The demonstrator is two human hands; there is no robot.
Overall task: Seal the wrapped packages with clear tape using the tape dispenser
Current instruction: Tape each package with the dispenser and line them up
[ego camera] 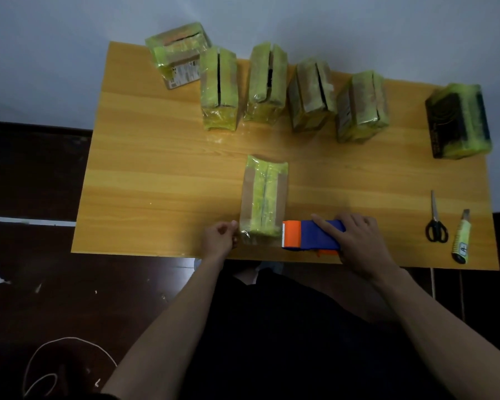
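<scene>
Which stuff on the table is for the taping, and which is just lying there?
For the taping: tape dispenser under the right hand; near package, its clear tape pinched by the left hand; six packages behind.

Lying about: scissors, utility knife.

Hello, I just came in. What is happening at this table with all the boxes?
A person is taping packages at a wooden table. The right hand holds a blue and orange tape dispenser against the near end of a brown package with yellow-green tape. The left hand pinches clear tape at that package's near left corner. Six more wrapped packages stand along the far edge. Black scissors and a utility knife lie at the right.
</scene>
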